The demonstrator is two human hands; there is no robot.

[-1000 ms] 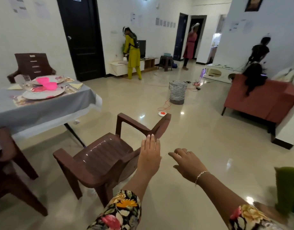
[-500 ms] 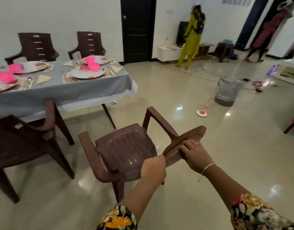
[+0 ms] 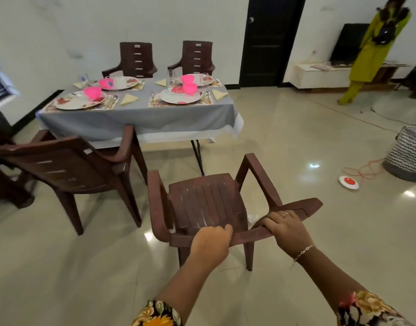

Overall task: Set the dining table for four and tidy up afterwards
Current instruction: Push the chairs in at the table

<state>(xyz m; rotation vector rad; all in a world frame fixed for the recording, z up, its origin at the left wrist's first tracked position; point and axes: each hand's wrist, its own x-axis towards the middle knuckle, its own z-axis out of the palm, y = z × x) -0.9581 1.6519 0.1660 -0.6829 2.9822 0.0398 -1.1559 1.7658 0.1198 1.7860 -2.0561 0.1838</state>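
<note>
Near left, a brown chair stands at the table, its arm just under the grey cloth. The near-right place setting, plate with a pink bowl, has no chair in front of it. The task chair stands on the floor near that side but well apart from the table, seat facing far toward it and backrest toward the person. The backrest's top rail runs skewed, from near-left to far-right. Left hand grips the rail's left part, fingers curled over its far edge. Right hand grips further right, fingers wrapped over the rail, thumb hidden. The gap at the table lies far and slightly left of both hands, so the move is likely a forward push, with the right hand leading to square the chair.
</note>
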